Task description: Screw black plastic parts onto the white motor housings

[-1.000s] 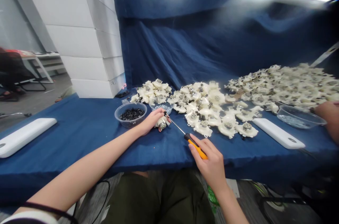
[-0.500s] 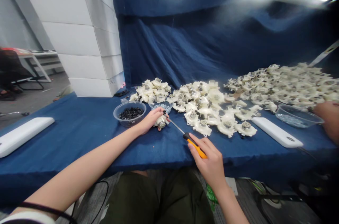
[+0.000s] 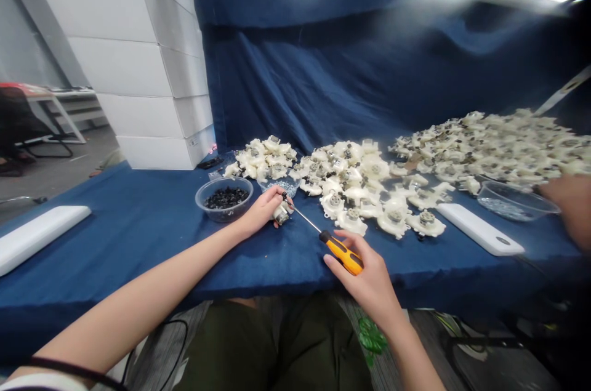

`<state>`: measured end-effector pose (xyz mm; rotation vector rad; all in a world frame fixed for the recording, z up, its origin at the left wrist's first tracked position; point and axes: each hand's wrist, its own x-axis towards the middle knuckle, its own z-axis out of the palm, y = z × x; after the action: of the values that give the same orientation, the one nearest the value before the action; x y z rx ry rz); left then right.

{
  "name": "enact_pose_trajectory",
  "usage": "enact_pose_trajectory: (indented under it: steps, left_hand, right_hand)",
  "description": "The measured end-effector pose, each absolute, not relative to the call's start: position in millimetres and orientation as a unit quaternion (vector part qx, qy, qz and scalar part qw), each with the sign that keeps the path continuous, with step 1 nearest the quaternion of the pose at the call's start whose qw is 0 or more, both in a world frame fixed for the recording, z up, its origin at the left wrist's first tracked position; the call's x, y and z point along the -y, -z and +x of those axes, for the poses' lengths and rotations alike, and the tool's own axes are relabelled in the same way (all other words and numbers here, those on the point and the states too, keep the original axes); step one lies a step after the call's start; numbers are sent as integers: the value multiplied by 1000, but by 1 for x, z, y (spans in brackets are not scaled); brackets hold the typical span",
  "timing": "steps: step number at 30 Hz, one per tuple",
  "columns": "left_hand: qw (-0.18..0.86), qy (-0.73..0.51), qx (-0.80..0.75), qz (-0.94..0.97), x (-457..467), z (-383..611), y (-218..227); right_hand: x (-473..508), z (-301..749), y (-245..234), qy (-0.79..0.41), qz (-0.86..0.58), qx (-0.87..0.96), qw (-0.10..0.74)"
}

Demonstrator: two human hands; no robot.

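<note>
My left hand (image 3: 261, 209) is closed around a small white plastic part with a metal hub (image 3: 280, 213), pressing it onto the blue cloth. My right hand (image 3: 367, 277) grips the orange-and-black handle of a screwdriver (image 3: 342, 252). Its thin shaft runs up and left, and the tip meets the part in my left hand. Just behind my left hand stands a clear bowl of small black pieces (image 3: 225, 198). A second clear bowl with shiny bits (image 3: 280, 185) is beside it.
Heaps of the same white parts (image 3: 355, 181) cover the far middle and right of the blue-draped table (image 3: 138, 231). White flat pads lie at left (image 3: 37, 234) and right (image 3: 480, 229). Another person's hand (image 3: 570, 203) is by a clear bowl (image 3: 514, 201). White boxes (image 3: 138, 71) stand behind.
The view has shifted slightly. My right hand has turned a little on the screwdriver handle, showing more of the orange grip. The left hand keeps holding the part in place.
</note>
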<state>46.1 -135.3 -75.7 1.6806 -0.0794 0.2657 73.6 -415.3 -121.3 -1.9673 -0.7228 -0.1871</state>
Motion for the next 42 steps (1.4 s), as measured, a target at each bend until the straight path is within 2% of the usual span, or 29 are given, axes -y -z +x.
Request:
enact_pose_trajectory:
  steps: [5, 10, 20, 27, 38, 42]
  left_hand:
    - [647, -124, 36, 751, 140, 45, 74]
    - [641, -129, 44, 755, 140, 45, 76]
    - [627, -140, 55, 765, 137, 45, 79]
    - [621, -135, 58, 770, 137, 45, 79]
    - [627, -144, 59, 763, 136, 44, 77]
    - [635, -143, 58, 757, 137, 46, 76]
  right_hand:
    - [419, 73, 122, 68, -793, 285, 534]
    - [418, 71, 121, 151, -783, 310, 517]
    - [416, 75, 129, 149, -797, 281, 514]
    - [419, 76, 130, 181, -780, 325, 503]
    - [415, 72, 131, 96, -797, 304, 513]
    - [414, 73, 131, 87, -819, 299, 481]
